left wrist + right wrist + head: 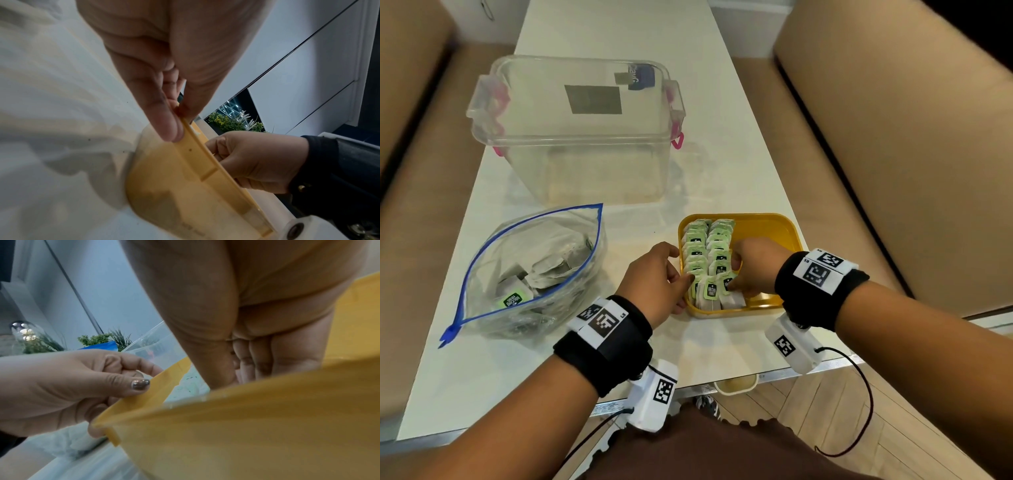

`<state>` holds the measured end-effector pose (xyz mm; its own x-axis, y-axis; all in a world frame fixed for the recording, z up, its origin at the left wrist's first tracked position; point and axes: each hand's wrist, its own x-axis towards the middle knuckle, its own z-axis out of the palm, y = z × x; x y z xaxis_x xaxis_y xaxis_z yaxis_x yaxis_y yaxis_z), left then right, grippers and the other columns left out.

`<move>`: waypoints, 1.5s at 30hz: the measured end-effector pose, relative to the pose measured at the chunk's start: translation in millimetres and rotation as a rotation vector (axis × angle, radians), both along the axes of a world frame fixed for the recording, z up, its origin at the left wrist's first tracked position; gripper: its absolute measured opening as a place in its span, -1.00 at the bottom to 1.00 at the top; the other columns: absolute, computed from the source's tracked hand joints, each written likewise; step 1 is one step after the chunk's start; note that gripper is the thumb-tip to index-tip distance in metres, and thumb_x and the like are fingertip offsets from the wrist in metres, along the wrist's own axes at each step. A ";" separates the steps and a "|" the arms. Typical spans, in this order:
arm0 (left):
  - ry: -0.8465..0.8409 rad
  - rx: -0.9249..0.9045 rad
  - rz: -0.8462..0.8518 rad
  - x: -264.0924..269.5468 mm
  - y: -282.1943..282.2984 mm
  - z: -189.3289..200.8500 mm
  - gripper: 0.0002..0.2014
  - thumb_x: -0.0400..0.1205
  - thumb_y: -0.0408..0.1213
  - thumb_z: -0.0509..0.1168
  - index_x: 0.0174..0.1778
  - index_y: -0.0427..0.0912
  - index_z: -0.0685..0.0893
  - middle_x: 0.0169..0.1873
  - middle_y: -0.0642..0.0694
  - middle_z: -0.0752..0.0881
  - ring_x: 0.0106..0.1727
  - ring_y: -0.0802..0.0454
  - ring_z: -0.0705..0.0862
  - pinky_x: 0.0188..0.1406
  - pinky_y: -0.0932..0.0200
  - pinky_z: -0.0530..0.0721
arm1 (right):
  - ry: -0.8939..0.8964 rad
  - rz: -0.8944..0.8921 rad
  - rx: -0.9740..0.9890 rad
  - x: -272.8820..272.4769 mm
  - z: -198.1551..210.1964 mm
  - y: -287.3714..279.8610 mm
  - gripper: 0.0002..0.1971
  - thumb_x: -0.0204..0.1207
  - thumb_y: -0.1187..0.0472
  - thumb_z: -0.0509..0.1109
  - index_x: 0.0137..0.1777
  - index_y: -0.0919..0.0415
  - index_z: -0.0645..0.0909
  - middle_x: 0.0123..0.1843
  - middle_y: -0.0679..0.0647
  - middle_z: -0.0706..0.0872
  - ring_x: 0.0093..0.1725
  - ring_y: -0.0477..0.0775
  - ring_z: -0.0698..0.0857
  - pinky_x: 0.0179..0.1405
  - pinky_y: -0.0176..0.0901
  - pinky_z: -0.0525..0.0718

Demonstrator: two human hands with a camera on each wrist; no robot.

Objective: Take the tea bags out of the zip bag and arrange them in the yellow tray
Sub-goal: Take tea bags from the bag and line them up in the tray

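The yellow tray (pixel 767 233) sits near the table's front edge, and two rows of green-tagged tea bags (pixel 705 250) fill its left part. My left hand (pixel 686 279) pinches the tray's left rim (pixel 197 155) between thumb and finger. My right hand (pixel 734 274) reaches into the tray, its fingers curled round a tea bag (pixel 726 282) at the near end of the right row. In the right wrist view the rim (pixel 246 426) hides those fingertips. Left of the tray the zip bag (pixel 482 267) lies open with several tea bags (pixel 544 270) inside.
A large clear plastic box (pixel 578 137) with pink clasps stands behind the zip bag and the tray. Beige sofas (pixel 893 137) run along both sides of the narrow white table (pixel 619 27). The table's front edge (pixel 722 378) lies just behind my wrists.
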<state>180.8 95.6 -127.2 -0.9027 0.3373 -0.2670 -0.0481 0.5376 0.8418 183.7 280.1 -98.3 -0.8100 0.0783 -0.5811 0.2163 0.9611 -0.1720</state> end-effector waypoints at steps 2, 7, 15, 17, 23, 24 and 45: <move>0.004 -0.006 -0.003 0.4 0.2 1.1 -0.65 0.60 -0.30 0.38 0.28 -0.17 0.49 -0.24 -0.17 0.68 -0.44 -0.04 0.77 -0.40 0.02 0.79 | -0.012 -0.044 -0.049 0.3 0.3 0.7 -0.74 0.42 0.17 0.54 0.00 0.34 0.70 -0.02 0.27 0.81 -0.09 0.18 0.81 -0.01 -0.01 0.79; 0.065 -0.062 -0.015 1.4 -2.3 7.7 -0.61 0.62 -0.16 0.35 0.32 -0.17 0.47 -0.31 -0.08 0.67 -0.37 -0.05 0.77 -0.23 -0.11 0.78 | 0.038 -0.049 -0.033 1.4 11.1 5.0 -0.70 0.46 0.09 0.52 0.00 0.29 0.57 0.01 0.30 0.78 -0.04 0.25 0.79 -0.03 0.02 0.73; 0.427 0.016 0.086 3.7 -42.7 83.3 -0.77 0.61 -0.10 0.34 0.16 -0.03 0.62 -0.13 0.05 0.66 -0.26 0.16 0.70 -0.11 0.00 0.72 | 0.320 0.024 -0.291 -9.4 81.1 -17.3 -0.70 0.44 0.02 0.52 0.07 0.14 0.60 -0.23 0.01 0.78 -0.31 -0.04 0.78 -0.19 -0.05 0.77; 0.561 -0.036 0.102 5.4 -66.1 104.3 -0.83 0.61 -0.18 0.35 0.10 -0.03 0.68 -0.06 0.06 0.63 -0.20 0.21 0.65 -0.12 0.30 0.62 | 0.406 0.139 -0.325 -11.9 93.6 -40.4 -0.75 0.45 0.02 0.51 0.05 0.08 0.62 -0.23 -0.07 0.76 -0.30 -0.15 0.72 -0.27 -0.22 0.65; 0.644 -0.421 0.179 7.8 -151.6 110.5 -0.79 0.44 -0.02 0.28 -0.14 0.11 0.79 0.05 0.00 0.55 0.20 -0.05 0.56 0.21 0.12 0.36 | 0.599 0.473 -0.485 -11.5 91.7 -128.6 -0.92 0.55 0.18 0.39 -0.02 0.12 0.70 -0.14 -0.08 0.72 -0.15 -0.10 0.64 -0.10 -0.28 0.57; 0.587 -0.462 0.191 9.9 -162.7 104.8 -0.79 0.43 0.02 0.28 -0.16 0.15 0.80 0.12 -0.04 0.58 0.26 -0.10 0.55 0.26 0.08 0.35 | 0.604 0.516 -0.489 -12.0 87.7 -143.2 -0.90 0.57 0.20 0.36 -0.01 0.11 0.70 -0.11 -0.06 0.71 -0.13 -0.09 0.62 -0.07 -0.25 0.55; 0.451 -0.187 0.107 28.1 -212.6 64.0 -0.44 0.39 -0.46 0.50 0.31 -0.01 0.67 0.14 0.17 0.63 -0.29 0.23 0.61 -0.14 0.52 0.57 | 0.112 0.724 0.010 -46.4 4.4 -266.1 -0.77 0.59 0.07 0.23 0.18 0.08 0.55 0.00 0.03 0.54 -0.01 0.11 0.59 0.00 -0.07 0.58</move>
<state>208.9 -117.0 -63.2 -0.9693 0.2197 0.1107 0.2349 0.6932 0.6814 137.3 14.0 -93.9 -0.7154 -0.4944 -0.4937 -0.4921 0.8581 -0.1464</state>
